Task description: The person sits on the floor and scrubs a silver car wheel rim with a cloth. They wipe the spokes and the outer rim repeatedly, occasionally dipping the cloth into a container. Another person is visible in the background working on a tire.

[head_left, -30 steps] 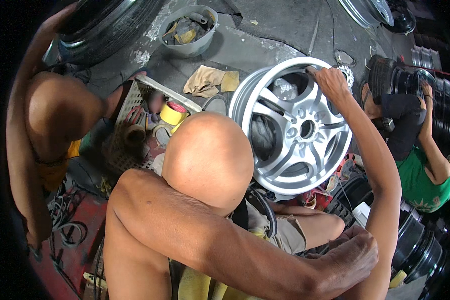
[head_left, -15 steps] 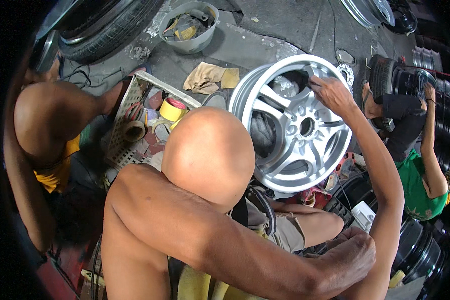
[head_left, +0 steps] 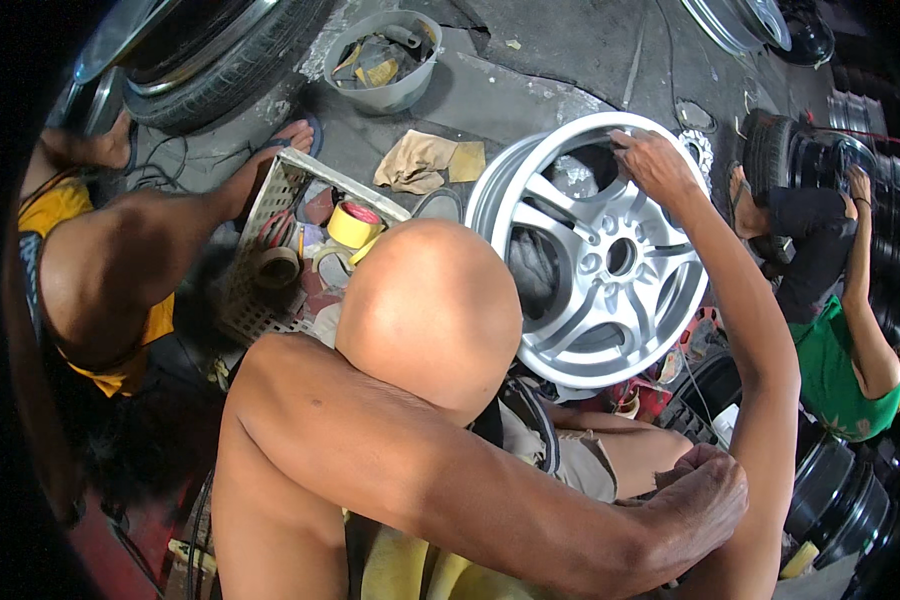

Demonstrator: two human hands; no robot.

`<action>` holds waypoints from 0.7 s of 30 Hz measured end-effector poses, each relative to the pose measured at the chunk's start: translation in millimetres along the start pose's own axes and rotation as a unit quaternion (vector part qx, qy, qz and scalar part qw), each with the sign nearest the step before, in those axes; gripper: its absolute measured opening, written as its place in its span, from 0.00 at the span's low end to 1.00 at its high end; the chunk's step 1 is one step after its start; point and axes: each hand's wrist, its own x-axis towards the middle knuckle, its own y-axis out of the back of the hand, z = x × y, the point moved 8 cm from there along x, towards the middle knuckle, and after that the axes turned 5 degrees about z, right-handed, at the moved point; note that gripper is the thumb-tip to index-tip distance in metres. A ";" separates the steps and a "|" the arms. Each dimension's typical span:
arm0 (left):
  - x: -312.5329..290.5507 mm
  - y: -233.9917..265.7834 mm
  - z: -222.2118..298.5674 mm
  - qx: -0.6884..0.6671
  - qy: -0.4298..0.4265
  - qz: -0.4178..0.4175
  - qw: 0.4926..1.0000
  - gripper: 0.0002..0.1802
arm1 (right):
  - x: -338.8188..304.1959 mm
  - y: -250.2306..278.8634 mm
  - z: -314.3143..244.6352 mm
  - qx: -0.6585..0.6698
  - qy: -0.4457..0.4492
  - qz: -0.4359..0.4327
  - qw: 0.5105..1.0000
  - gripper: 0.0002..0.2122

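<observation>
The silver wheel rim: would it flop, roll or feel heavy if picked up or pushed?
The silver wheel rim would probably stay stiff, since its broad spokes look like solid metal. It could feel fairly heavy, given its thick build, though there are gaps between the spokes. Its round outline might let it roll if stood upright.

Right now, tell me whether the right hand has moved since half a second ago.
Yes. Against the silver wheel, the right hand has shifted away from the wheel's middle, toward its far edge.
</observation>
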 end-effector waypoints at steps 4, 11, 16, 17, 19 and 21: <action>0.7 0.7 1.8 -0.001 0.006 0.005 1.000 0.12 | -8.1 2.8 -1.6 0.041 0.008 -0.035 0.999 0.09; 1.1 -1.8 0.6 0.013 0.006 -0.014 1.000 0.12 | 4.1 6.9 8.4 -0.023 -0.001 -0.045 0.999 0.13; 3.0 -0.9 2.3 0.022 0.013 -0.006 1.000 0.13 | -25.9 -4.1 -19.2 0.160 -0.027 -0.015 0.987 0.13; 4.0 -1.1 3.3 0.026 0.011 -0.008 1.000 0.13 | -34.1 -9.1 -23.3 0.227 -0.029 -0.036 0.973 0.16; 5.6 -2.3 4.7 0.035 0.009 -0.012 0.999 0.13 | -42.0 -12.0 -17.5 0.406 -0.074 -0.035 0.910 0.14; 7.2 -3.4 4.1 0.052 0.015 -0.011 0.998 0.13 | -39.5 -10.3 -10.9 0.390 -0.069 -0.042 0.917 0.14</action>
